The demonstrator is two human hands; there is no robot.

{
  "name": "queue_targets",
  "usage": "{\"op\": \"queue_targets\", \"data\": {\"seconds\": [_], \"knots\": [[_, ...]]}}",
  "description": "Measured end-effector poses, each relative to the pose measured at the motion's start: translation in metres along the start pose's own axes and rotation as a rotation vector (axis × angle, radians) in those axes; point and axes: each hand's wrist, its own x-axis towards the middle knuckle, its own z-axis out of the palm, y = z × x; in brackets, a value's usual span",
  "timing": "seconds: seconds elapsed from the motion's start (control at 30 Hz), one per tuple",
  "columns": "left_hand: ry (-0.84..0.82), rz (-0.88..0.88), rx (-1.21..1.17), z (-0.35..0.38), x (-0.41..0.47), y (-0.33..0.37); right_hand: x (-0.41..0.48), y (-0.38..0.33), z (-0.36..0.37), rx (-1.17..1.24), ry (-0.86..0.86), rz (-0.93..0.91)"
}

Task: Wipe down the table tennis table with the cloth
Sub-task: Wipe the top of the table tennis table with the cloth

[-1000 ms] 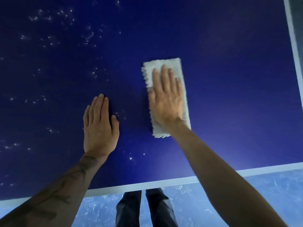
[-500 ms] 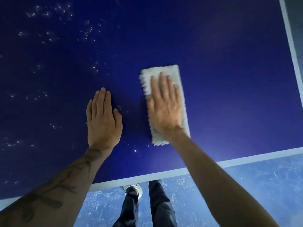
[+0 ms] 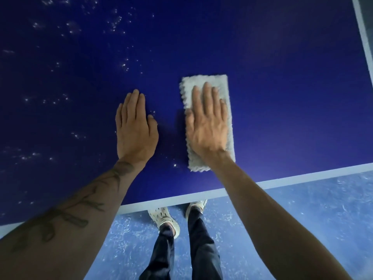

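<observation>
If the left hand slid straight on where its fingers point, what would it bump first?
Nothing solid, as far as the picture shows: the left hand lies flat on the table, and ahead is only blue top with white specks. The cloth lies to its right.

The floor (image 3: pixel 302 215) is blue, mottled all over with pale swirls and scuffs. Two pale shoes stand on it, near each other but apart. The left shoe (image 3: pixel 164 219) shows a perforated upper. The right shoe (image 3: pixel 198 204) sits farther forward, its toe hidden under the pale rim of the bench (image 3: pixel 282 98). Dark trousers (image 3: pixel 201 251) cover both legs down to the ankles and run out of the bottom edge. At the top right corner a dull grey strip (image 3: pixel 369 17) shows beyond the bench; what it is cannot be told.
</observation>
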Motion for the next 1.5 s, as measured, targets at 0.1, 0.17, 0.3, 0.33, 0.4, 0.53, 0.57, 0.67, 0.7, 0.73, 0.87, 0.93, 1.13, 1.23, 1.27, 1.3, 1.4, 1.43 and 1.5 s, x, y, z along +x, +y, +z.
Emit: {"op": "queue_targets", "data": {"seconds": [0.1, 0.17, 0.3, 0.33, 0.4, 0.53, 0.57, 0.67, 0.7, 0.73, 0.87, 0.93, 1.13, 1.23, 1.27, 1.3, 1.4, 1.43, 1.5], "knots": [[-0.04, -0.029, -0.155, -0.011, -0.001, -0.002, -0.049, -0.019, 0.012, -0.019, -0.085, -0.235], [-0.055, 0.017, -0.189, -0.022, -0.006, -0.011, -0.068, 0.0, 0.009, -0.019, -0.129, -0.272], [-0.076, 0.064, -0.009, -0.041, -0.028, -0.049, -0.064, 0.041, -0.004, -0.054, -0.068, 0.018], [-0.082, 0.053, 0.028, -0.044, -0.033, -0.059, -0.061, 0.036, -0.004, -0.058, -0.043, 0.083], [-0.082, 0.023, 0.071, -0.047, -0.042, -0.077, -0.06, 0.002, 0.005, -0.032, -0.011, 0.107], [-0.08, 0.025, 0.101, -0.049, -0.055, -0.102, -0.086, -0.066, 0.029, 0.016, -0.081, -0.177], [-0.08, 0.037, 0.105, -0.049, -0.057, -0.104, -0.095, -0.066, 0.031, 0.026, -0.1, -0.23], [-0.065, 0.049, 0.085, -0.047, -0.057, -0.107, -0.111, -0.03, 0.024, -0.026, -0.146, -0.187], [-0.062, 0.048, 0.081, -0.047, -0.057, -0.107, -0.112, -0.017, 0.02, -0.059, -0.142, -0.13], [-0.058, 0.047, 0.08, -0.046, -0.057, -0.108, -0.109, -0.007, 0.016, -0.081, -0.128, -0.064], [-0.05, 0.048, 0.076, -0.045, -0.056, -0.11, -0.082, -0.043, 0.02, -0.032, -0.024, 0.134], [-0.03, 0.053, 0.073, -0.044, -0.056, -0.11, -0.081, -0.086, 0.032, 0.0, -0.035, 0.066], [-0.015, 0.062, 0.064, -0.045, -0.056, -0.109, -0.112, -0.096, 0.04, -0.011, -0.134, -0.135], [-0.029, 0.056, 0.066, -0.046, -0.056, -0.109, -0.089, -0.065, 0.027, -0.063, -0.083, 0.016], [-0.029, 0.06, 0.073, -0.046, -0.056, -0.11, -0.075, -0.063, 0.024, -0.061, -0.052, 0.069], [-0.029, 0.063, 0.076, -0.046, -0.055, -0.11, -0.062, -0.068, 0.022, -0.042, -0.02, 0.118], [-0.019, 0.068, 0.082, -0.045, -0.055, -0.111, -0.043, -0.107, 0.029, 0.028, 0.007, 0.12], [-0.017, 0.069, 0.083, -0.045, -0.055, -0.11, -0.048, -0.121, 0.033, 0.027, -0.005, 0.057], [-0.02, 0.061, 0.075, -0.047, -0.055, -0.109, -0.071, -0.137, 0.041, 0.004, -0.036, -0.096]]}}
